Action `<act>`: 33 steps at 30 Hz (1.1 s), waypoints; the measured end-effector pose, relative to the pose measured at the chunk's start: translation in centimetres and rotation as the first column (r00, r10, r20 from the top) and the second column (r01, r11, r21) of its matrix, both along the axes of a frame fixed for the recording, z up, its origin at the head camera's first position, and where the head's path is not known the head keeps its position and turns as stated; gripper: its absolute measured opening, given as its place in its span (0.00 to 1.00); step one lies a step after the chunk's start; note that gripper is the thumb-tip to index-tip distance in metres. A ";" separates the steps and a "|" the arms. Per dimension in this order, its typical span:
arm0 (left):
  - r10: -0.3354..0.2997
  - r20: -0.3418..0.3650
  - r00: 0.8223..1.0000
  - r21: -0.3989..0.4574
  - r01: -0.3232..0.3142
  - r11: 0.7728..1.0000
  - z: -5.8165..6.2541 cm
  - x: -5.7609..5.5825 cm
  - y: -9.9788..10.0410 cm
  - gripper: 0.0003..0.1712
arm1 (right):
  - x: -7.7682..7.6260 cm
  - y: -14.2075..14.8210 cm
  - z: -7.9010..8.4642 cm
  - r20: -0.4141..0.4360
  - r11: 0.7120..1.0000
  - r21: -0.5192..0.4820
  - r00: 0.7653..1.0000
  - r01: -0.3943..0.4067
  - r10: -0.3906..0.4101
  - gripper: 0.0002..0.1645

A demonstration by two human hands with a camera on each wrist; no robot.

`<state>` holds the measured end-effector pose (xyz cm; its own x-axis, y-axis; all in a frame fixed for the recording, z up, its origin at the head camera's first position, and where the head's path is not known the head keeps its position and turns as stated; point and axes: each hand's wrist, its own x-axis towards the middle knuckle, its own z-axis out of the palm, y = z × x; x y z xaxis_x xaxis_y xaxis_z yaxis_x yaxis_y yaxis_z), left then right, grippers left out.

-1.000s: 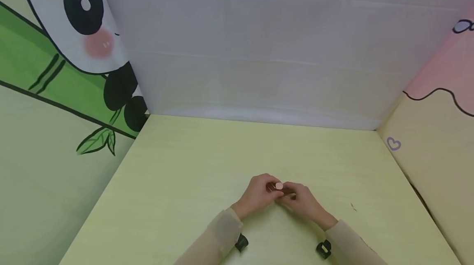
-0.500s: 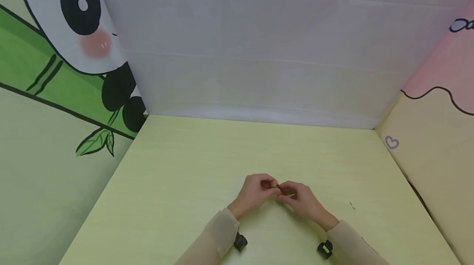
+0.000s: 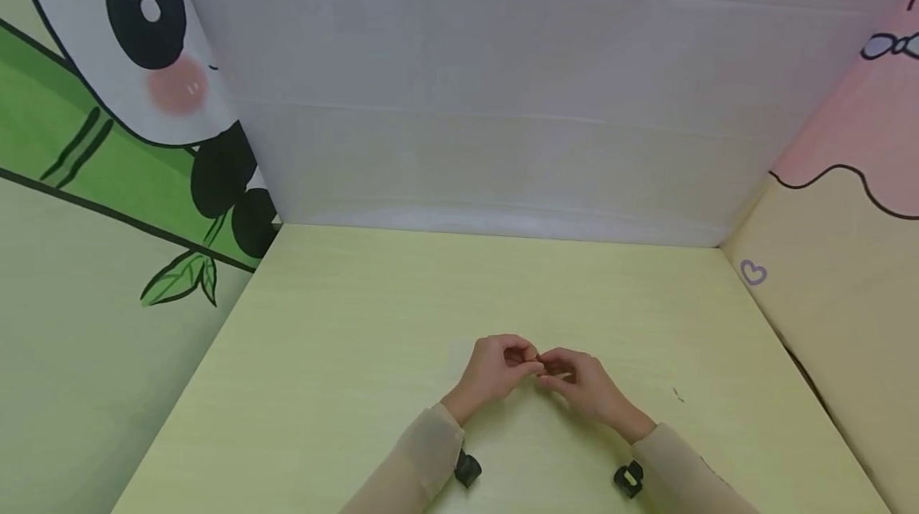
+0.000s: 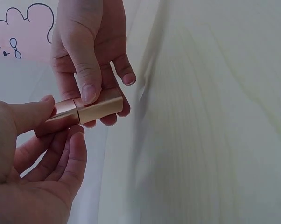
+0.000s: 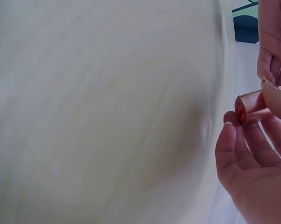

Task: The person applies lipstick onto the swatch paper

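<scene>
A shiny rose-gold lipstick tube (image 4: 103, 109) lies between both hands, a thin dark seam crossing it near the middle. The left hand (image 3: 495, 372) pinches one end between thumb and fingers. On the other end, beyond the seam, the right hand (image 3: 587, 388) presses its thumb from above with fingers curled beneath. In the right wrist view, the tube's end (image 5: 241, 111) shows a reddish round face. From the head view, the tube is mostly hidden by the fingertips. Both hands are close together over the table.
A pale yellow table (image 3: 402, 298) spreads around the hands, with a small dark mark (image 3: 678, 394) to the right. White sheeting (image 3: 459, 99) stands behind it. Painted walls flank both sides. Black wrist cameras (image 3: 468, 469) sit below the sleeves.
The tube's pale round end, facing the head camera a second ago, has turned away and dropped behind the left fingers. Both hands stay nearly in place; the head view shifts slightly.
</scene>
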<state>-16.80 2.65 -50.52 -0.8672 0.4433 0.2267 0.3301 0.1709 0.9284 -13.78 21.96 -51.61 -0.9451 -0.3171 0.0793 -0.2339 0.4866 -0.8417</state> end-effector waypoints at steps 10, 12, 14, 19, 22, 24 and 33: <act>0.096 -0.012 0.995 0.092 -0.094 0.991 1.9 -0.1 -0.6 0.07 | -0.3 0.5 0.1 -0.077 0.996 0.076 0.996 0.043 -0.037 0.11; 0.110 -0.006 0.994 0.106 -0.109 0.988 2.2 -0.2 -0.8 0.07 | -0.4 0.8 0.1 -0.081 0.994 0.094 0.995 0.058 -0.051 0.11; 0.129 0.008 0.992 0.092 -0.129 0.987 2.3 -0.2 -0.9 0.08 | -0.4 1.1 0.1 -0.078 0.993 0.099 0.995 0.064 -0.057 0.11; 0.173 0.027 0.984 0.061 -0.175 0.983 0.8 -0.8 -0.8 0.11 | -0.3 1.8 0.1 -0.094 0.987 0.138 0.993 0.079 -0.067 0.10; 0.187 0.044 0.981 0.049 -0.189 0.981 0.5 -0.8 -0.8 0.11 | -0.2 2.2 0.1 -0.098 0.986 0.149 0.993 0.081 -0.067 0.10; 0.203 0.058 0.978 0.037 -0.205 0.978 0.3 -0.7 -0.8 0.11 | -0.2 2.4 0.1 -0.100 0.985 0.154 0.993 0.076 -0.061 0.10; 0.216 0.059 0.975 -0.044 -0.214 0.976 -0.3 -0.8 -0.2 0.17 | 0.0 2.9 -0.1 -0.121 0.984 0.154 0.990 0.091 -0.072 0.10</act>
<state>-17.57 2.41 -50.87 -0.9550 0.2523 0.1556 0.2232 0.2665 0.9376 -13.82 24.83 -51.69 -0.9559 -0.2565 0.1429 -0.2779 0.6334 -0.7222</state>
